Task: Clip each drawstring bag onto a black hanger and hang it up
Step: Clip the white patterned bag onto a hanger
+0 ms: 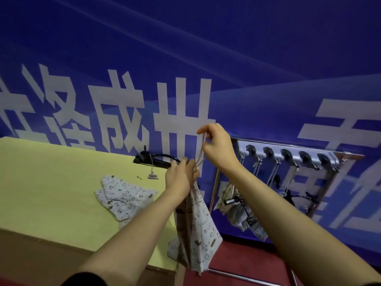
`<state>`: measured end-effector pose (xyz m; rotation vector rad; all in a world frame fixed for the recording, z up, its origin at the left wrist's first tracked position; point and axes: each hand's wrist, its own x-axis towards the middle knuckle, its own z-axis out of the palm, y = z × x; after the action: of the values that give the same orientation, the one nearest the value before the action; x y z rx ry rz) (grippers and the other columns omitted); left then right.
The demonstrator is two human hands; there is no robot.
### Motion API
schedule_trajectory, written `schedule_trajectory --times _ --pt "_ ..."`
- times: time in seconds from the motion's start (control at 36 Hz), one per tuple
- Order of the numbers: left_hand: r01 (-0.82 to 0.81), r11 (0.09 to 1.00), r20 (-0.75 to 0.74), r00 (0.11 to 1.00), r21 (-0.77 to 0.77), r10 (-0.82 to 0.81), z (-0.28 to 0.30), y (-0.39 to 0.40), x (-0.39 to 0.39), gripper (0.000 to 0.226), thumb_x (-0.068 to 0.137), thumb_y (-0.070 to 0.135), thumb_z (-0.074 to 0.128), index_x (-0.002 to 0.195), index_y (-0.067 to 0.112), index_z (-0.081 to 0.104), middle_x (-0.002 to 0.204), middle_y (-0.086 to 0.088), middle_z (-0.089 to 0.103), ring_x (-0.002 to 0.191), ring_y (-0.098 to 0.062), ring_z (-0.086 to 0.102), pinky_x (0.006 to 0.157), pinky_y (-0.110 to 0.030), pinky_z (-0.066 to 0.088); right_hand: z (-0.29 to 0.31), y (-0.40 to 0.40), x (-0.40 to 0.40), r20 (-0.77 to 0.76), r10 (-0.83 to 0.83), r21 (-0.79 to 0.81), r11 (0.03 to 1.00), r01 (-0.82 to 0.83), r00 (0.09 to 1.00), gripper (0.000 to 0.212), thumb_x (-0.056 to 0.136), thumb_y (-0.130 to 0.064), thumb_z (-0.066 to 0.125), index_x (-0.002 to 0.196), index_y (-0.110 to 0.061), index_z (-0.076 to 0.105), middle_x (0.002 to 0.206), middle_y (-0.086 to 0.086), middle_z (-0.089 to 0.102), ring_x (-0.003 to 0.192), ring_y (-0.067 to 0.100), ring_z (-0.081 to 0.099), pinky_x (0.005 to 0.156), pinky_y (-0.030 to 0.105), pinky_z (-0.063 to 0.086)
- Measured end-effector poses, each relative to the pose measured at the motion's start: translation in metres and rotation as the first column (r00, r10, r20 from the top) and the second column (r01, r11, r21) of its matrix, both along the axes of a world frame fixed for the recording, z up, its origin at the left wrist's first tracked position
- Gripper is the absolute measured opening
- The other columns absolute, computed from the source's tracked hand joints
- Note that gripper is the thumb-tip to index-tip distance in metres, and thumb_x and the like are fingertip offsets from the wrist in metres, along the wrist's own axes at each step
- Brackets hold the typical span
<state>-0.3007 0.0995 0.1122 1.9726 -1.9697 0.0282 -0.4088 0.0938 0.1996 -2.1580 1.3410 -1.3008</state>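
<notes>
Drawstring bag (195,230), pale and printed, hangs from left hand (181,178); right hand (218,145) pinches its cord (201,153).

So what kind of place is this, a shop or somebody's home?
Probably neither: it looks like a staged work area. A big blue printed banner fills the wall, a plain yellow table holds a drawstring bag, and a metal hanging rack stands on red carpet.

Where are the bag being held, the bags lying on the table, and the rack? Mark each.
held bag (198,234), head view, on the hanging printed cloth.
bags on the table (123,195), head view, middle of the printed cloth.
rack (288,154), head view, on the grey hook bar.
</notes>
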Motion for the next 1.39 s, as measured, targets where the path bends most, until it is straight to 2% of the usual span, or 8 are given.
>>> schedule_trajectory --times 0.11,0.19,0.28,0.42,0.56,0.81,1.03,1.39 --pt "0.0 0.999 -0.018 1.0 -0.033 0.0 0.006 -0.006 -0.024 0.022 0.093 0.028 0.046 0.109 0.017 0.053 0.115 -0.003 0.053 0.104 -0.029 0.046 0.079 -0.036 0.041 -0.002 -0.011 -0.032 -0.166 -0.084 -0.125 0.99 0.064 0.982 0.031 0.085 0.011 0.047 0.111 -0.004 0.056 0.097 0.006 0.051 0.08 0.023 0.052 0.065 0.039 0.048" --pt "-0.067 0.998 -0.001 0.998 -0.02 0.067 0.014 -0.002 -0.047 0.024 0.093 0.026 0.046 0.113 0.014 0.052 0.113 -0.006 0.051 0.106 -0.031 0.047 0.081 -0.036 0.042 -0.001 -0.018 -0.053 -0.094 -0.08 -0.093 0.993 0.071 0.992 0.009 0.093 -0.013 0.055 0.099 -0.007 0.058 0.068 -0.002 0.053 0.055 0.014 0.048 0.05 0.025 0.036" --pt "-0.11 0.993 0.035 0.993 -0.035 0.111 0.018 -0.001 -0.071 0.028 0.095 0.025 0.044 0.12 0.015 0.05 0.118 -0.006 0.048 0.111 -0.031 0.045 0.085 -0.036 0.043 -0.003 -0.026 -0.077 0.052 -0.09 -0.015 0.996 0.09 0.995 0.039 0.091 -0.03 0.059 0.059 -0.013 0.043 0.05 -0.002 0.038 0.046 0.014 0.035 0.048 0.028 0.029" --pt "-0.16 0.986 0.105 0.981 -0.042 0.163 0.015 -0.007 -0.109 0.031 0.095 0.023 0.043 0.126 0.016 0.048 0.125 -0.006 0.047 0.113 -0.034 0.045 0.085 -0.037 0.04 0.001 -0.039 -0.115 0.362 -0.1 0.183 0.983 0.034 0.927 0.058 0.093 -0.033 0.055 0.043 -0.018 0.029 0.038 -0.004 0.03 0.056 0.036 0.058 0.054 0.029 0.033" --pt "-0.227 0.974 0.116 0.968 0.007 0.224 -0.007 -0.012 -0.144 0.031 0.096 0.028 0.041 0.124 0.019 0.05 0.125 -0.004 0.049 0.11 -0.034 0.049 0.083 -0.037 0.041 -0.006 -0.045 -0.147 0.479 -0.075 0.23 0.972 -0.043 0.875 0.05 0.093 -0.032 0.053 0.049 -0.013 0.039 0.056 0.02 0.045 0.052 0.024 0.038 0.055 0.038 0.037" --pt "-0.288 0.954 0.227 0.938 0.084 0.263 -0.028 -0.024 -0.198 0.034 0.096 0.028 0.043 0.129 0.024 0.047 0.12 -0.005 0.054 0.105 -0.031 0.052 0.077 -0.035 0.041 -0.015 -0.037 -0.199 0.013 -0.01 0.016 1.0 0.01 1.0 0.052 0.079 -0.039 0.073 0.055 -0.018 0.031 0.05 -0.004 0.035 0.047 0.009 0.032 0.046 0.026 0.027" --pt "-0.231 0.971 0.227 0.951 0.068 0.21 -0.033 -0.024 -0.203 0.034 0.094 0.018 0.045 0.127 0.016 0.048 0.125 -0.008 0.048 0.107 -0.035 0.053 0.081 -0.037 0.043 -0.032 -0.044 -0.22 0.378 -0.075 0.161 0.987 0.014 0.923 0.062 0.089 -0.029 0.064 0.043 -0.018 0.024 0.034 -0.006 0.019 0.035 0.01 0.022 0.04 0.019 0.019" --pt "-0.102 0.971 0.188 0.98 0.217 0.061 -0.052 -0.036 -0.209 0.057 0.089 0.061 0.041 0.121 0.014 0.049 0.123 -0.007 0.047 0.107 -0.032 0.056 0.077 -0.036 0.044 -0.048 -0.062 -0.221 0.332 -0.076 0.235 0.972 -0.005 0.94 0.058 0.084 -0.025 0.07 0.046 -0.018 0.026 0.038 -0.009 0.023 0.035 0.009 0.024 0.041 0.016 0.024"
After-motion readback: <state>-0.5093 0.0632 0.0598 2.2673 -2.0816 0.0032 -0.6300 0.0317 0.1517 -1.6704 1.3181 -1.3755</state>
